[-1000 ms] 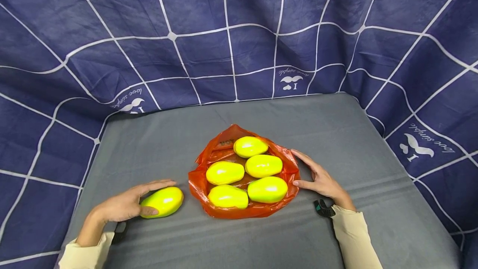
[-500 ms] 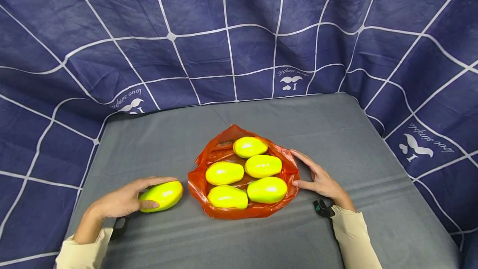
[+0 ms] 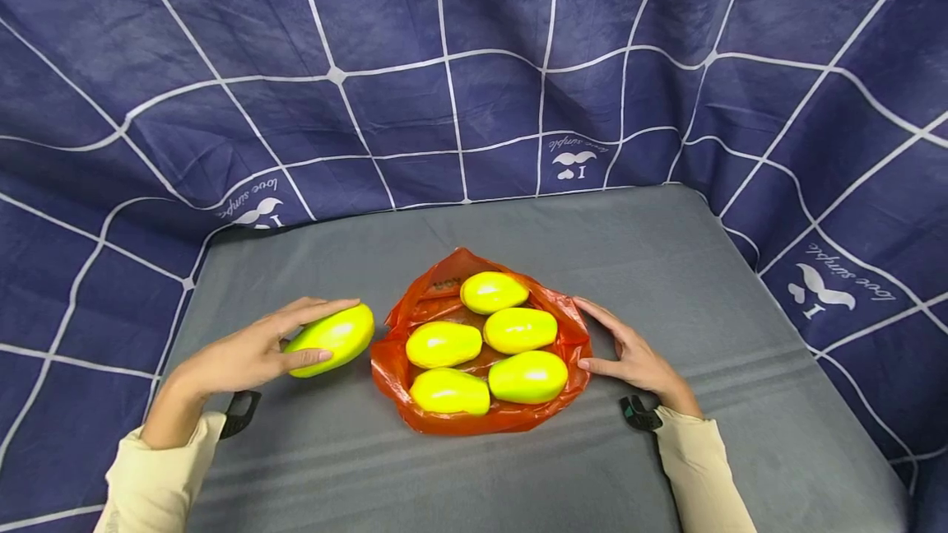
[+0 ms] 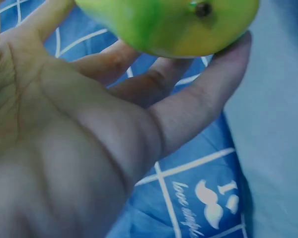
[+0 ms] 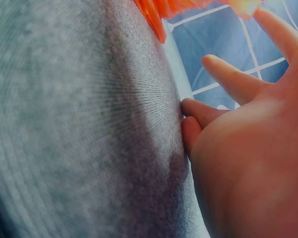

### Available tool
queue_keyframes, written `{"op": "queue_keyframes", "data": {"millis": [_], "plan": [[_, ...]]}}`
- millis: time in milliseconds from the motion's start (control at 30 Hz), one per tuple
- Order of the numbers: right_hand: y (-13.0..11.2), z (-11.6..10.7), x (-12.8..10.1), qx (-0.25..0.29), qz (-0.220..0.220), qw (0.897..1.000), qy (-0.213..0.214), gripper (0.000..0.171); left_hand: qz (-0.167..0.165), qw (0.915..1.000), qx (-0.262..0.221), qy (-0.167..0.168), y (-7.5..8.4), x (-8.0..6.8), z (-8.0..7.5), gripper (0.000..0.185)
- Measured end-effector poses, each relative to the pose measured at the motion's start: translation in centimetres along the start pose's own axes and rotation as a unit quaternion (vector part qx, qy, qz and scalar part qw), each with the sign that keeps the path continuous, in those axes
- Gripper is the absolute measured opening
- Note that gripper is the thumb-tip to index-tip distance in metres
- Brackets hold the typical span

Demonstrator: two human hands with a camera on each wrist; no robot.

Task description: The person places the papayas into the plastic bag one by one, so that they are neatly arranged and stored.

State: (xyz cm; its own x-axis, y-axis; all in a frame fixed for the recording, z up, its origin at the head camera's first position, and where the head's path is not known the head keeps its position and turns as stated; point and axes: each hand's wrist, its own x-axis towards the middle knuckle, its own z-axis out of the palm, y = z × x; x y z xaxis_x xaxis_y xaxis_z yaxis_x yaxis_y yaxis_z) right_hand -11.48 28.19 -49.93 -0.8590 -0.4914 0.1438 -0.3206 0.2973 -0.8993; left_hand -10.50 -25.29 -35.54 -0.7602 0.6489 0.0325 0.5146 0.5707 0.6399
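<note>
My left hand (image 3: 335, 327) grips a yellow-green mango (image 3: 344, 336) between thumb and fingers, just left of an orange plastic bag (image 3: 570, 327). The bag lies spread open on the grey table (image 3: 518, 229) with several yellow mangoes (image 3: 518, 329) on it. In the left wrist view the mango (image 4: 169, 22) rests against my fingers (image 4: 198, 99). My right hand (image 3: 592, 334) lies flat on the table at the bag's right edge, thumb and fingertips touching the plastic. The right wrist view shows its straight fingers (image 5: 228, 74) beside the orange bag (image 5: 156, 15).
A dark blue cloth with white lines (image 3: 474, 64) hangs behind and wraps round both sides of the table. Black wrist mounts (image 3: 240, 414) sit at my cuffs. Bare grey surface (image 5: 79, 124) lies in front of the bag and to its right.
My left hand has carried the mango up and to the right, closer to the bag's left edge. The right hand and the bag have stayed where they were.
</note>
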Motion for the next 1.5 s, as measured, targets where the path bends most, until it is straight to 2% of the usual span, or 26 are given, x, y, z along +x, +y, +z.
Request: {"op": "queue_keyframes", "data": {"millis": [200,367,567,767,933,1033,1267,1500], "plan": [[-0.1,-0.2,0.0,0.008,0.002,1.0,0.004,0.086,0.006,0.9999,-0.007,0.006,1.5,3.4,-0.7,0.063],[-0.1,-0.1,0.0,0.008,0.004,1.0,0.0,0.087,0.007,0.9997,-0.019,-0.013,3.4,7.0,-0.8,0.066],[0.1,0.1,0.1,0.007,0.006,1.0,0.0,0.087,0.039,0.9972,-0.043,-0.048,4.8,10.8,0.6,0.065],[0.1,0.1,0.2,0.01,0.0,1.0,0.0,0.087,0.052,0.9935,-0.067,-0.077,4.2,13.4,2.8,0.061],[0.0,0.1,0.1,0.016,0.002,1.0,0.0,0.087,0.046,0.9919,-0.075,-0.092,3.0,14.3,4.2,0.061],[-0.1,0.2,0.0,0.014,-0.001,1.0,0.0,0.086,0.044,0.9927,-0.068,-0.09,2.3,14.4,4.7,0.059],[-0.1,0.3,0.0,0.008,-0.001,1.0,0.002,0.085,0.031,0.9975,-0.002,-0.063,1.8,13.6,5.2,0.058],[0.1,0.2,-0.1,0.004,0.013,1.0,0.0,0.085,-0.044,0.9941,0.062,-0.077,1.8,12.8,5.4,0.06]]}}
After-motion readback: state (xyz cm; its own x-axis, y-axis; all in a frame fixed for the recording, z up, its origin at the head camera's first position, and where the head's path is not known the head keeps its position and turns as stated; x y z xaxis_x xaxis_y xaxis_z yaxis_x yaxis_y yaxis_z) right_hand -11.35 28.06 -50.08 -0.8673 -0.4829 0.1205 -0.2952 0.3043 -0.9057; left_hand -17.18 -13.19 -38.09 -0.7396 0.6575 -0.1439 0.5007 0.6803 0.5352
